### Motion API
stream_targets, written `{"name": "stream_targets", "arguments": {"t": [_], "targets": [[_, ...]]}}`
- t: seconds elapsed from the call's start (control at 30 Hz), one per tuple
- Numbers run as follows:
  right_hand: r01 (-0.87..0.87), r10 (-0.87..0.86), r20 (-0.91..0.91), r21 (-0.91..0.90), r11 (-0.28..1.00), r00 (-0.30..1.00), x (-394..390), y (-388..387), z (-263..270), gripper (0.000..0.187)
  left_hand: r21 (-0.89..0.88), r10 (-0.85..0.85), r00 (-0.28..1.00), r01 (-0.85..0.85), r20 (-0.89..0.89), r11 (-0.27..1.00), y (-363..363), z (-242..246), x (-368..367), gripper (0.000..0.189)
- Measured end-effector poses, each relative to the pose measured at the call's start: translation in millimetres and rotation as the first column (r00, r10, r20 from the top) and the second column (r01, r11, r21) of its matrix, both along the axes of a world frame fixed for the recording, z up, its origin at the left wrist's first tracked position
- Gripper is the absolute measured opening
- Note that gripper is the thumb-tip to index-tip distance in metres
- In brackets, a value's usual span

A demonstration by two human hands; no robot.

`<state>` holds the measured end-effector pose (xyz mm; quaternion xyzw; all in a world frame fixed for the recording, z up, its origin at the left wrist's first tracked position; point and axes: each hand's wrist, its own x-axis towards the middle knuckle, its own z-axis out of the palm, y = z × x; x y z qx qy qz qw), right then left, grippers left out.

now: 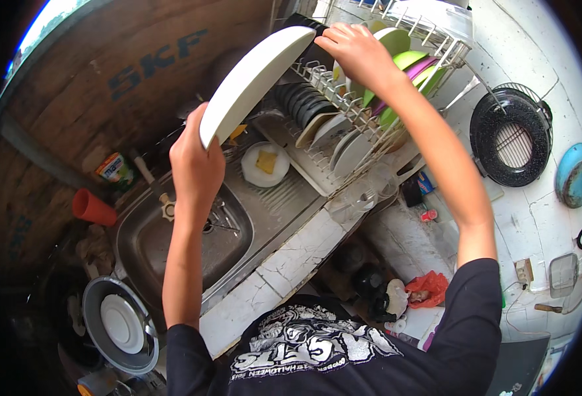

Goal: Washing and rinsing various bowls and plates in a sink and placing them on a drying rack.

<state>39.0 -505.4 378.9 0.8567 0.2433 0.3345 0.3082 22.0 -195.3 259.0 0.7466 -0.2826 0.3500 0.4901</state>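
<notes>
A large white plate or shallow dish (256, 81) is tilted on its edge in the air, above the drainboard and beside the dish rack. My left hand (197, 143) grips its lower left end. My right hand (352, 54) is at its upper right end, fingers bent at the rim; whether they press on it is partly hidden. Under the raised dish, a small white plate (265, 165) lies on the steel drainboard with a yellow sponge (266, 161) on it. The wire dish rack (343, 101) holds dark bowls (303, 101), plates, and green and purple dishes (409, 59).
A steel sink (187, 247) with a tap handle (167, 210) lies below my left forearm. A red cup (93, 207) stands at its left, a grey basin (121, 324) below. Drinking glasses (355, 198) stand by the rack; a black grill pan (511, 136) hangs on the tiled wall.
</notes>
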Motion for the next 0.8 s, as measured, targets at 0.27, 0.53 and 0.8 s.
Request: {"name": "stream_targets", "arguments": {"t": [0.27, 0.53, 0.8], "targets": [[0.448, -0.466, -0.097, -0.165, 0.879, 0.879, -16, -5, 4, 0.015, -0.059, -0.182, 0.983, 0.182, 0.017, 0.981, -80, 13, 41, 0.026], [0.355, -0.362, -0.082, -0.094, 0.93, 0.929, -33, -29, -3, 0.008, 0.045, -0.337, 0.941, 0.337, 0.004, 0.94, -134, 34, 75, 0.021], [0.288, -0.294, -0.063, -0.094, 0.953, 0.954, -41, -37, -4, 0.01, 0.446, -0.399, 0.917, 0.364, -0.017, 0.818, -198, 78, 88, 0.025]]}}
